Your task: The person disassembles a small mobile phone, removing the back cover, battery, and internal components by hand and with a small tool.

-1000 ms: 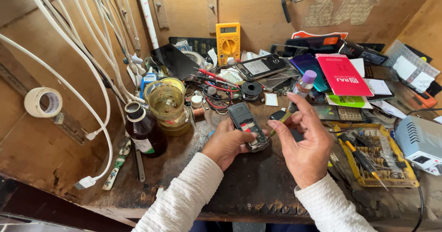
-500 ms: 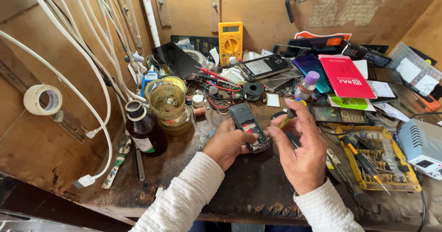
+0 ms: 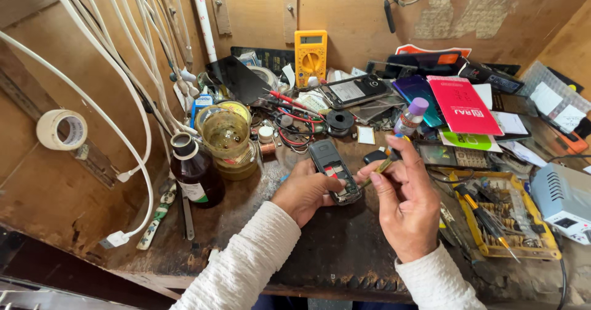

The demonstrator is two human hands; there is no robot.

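Head view shows a cluttered wooden workbench; at its middle the left hand grips an opened mobile phone, long axis running away and slightly left. Just right of it, the right hand pinches a thin tool, tip toward the phone's lower end.

The left hand grips an opened dark phone above the cluttered tabletop. The right hand pinches a thin tool whose tip touches the phone's lower end. A brown bottle stands nearby.
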